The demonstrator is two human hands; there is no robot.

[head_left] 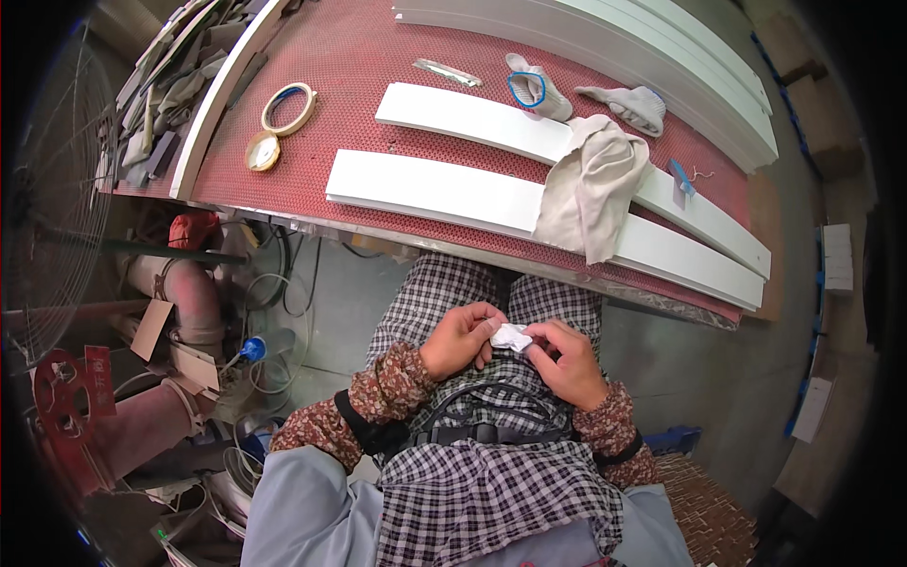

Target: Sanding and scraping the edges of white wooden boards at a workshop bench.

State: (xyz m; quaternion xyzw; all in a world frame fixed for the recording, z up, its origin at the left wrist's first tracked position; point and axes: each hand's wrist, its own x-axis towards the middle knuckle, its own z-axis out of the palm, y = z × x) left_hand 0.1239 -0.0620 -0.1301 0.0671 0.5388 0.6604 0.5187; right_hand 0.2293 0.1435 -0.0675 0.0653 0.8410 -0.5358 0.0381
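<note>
Over my lap, a small crumpled white piece (511,337), tissue or thin cloth, is pinched between both hands. My left hand (460,340) grips its left end with thumb and fingers, and my right hand (567,363) has hold of the right end. Beyond my knees stands a table (312,180) with a red textured top. Two long white boards (430,184) lie on it side by side, and a beige cloth (593,184) is draped across both.
Two tape rolls (288,108) lie at the table's left. Farther back are a utility knife (448,73), white gloves (539,87) and stacked white boards (605,47). A blue blade-like piece (681,177) sits at the right. Red pipes (142,435) and a fan (47,189) stand to my left.
</note>
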